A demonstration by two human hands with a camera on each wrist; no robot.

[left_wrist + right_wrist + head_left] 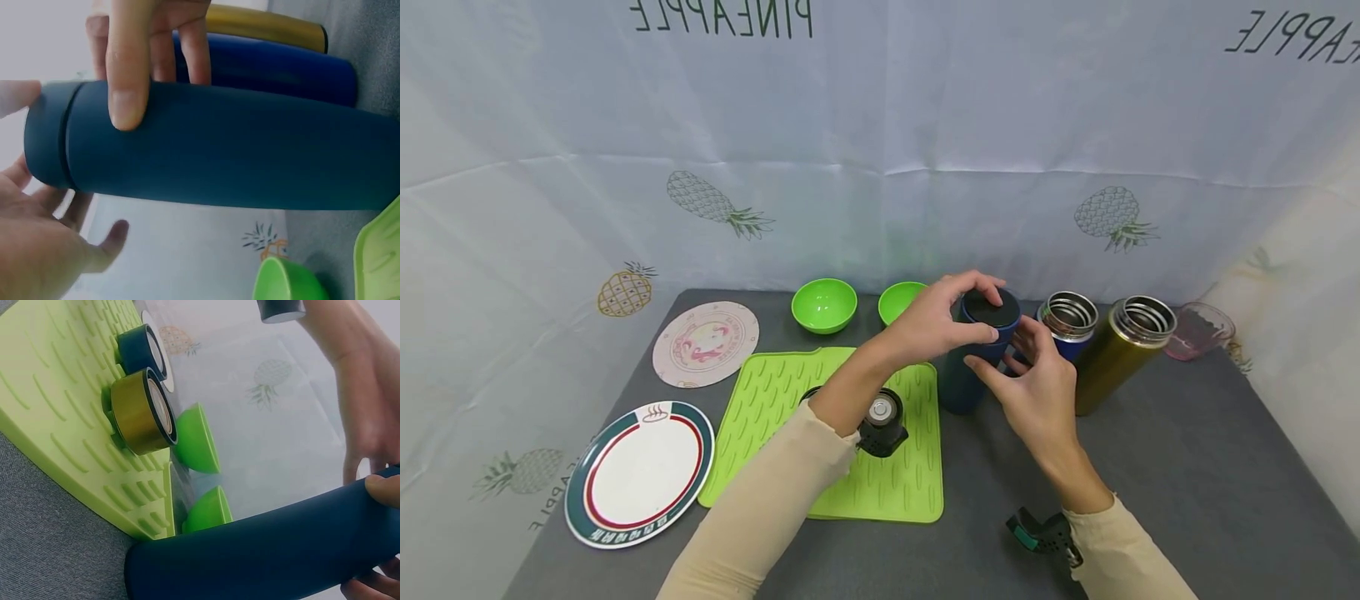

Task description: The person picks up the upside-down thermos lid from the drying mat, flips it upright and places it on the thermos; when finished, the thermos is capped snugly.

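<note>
A tall dark blue thermos bottle (pixel 237 144) stands upright on the grey table, its dark lid (pixel 992 308) on top. From above, my left hand (pixel 936 321) holds the lid, thumb and fingers spread around its rim. My right hand (pixel 1037 387) grips the bottle just below the lid, thumb on the near side and fingers behind. Right of it stand a blue bottle (pixel 1066 321) and a gold bottle (pixel 1116 358), both without lids and showing steel mouths. A gold lid (pixel 134 415) and a blue lid (pixel 134 350) sit on the green mat, inner sides up.
The green ridged mat (pixel 917 483) lies left of the bottle. Two green bowls (pixel 824 307) stand behind it. A pink plate (pixel 706 344) and a white plate with a teal rim (pixel 643 467) are at left. A pink clear cup (pixel 1201 332) is at far right.
</note>
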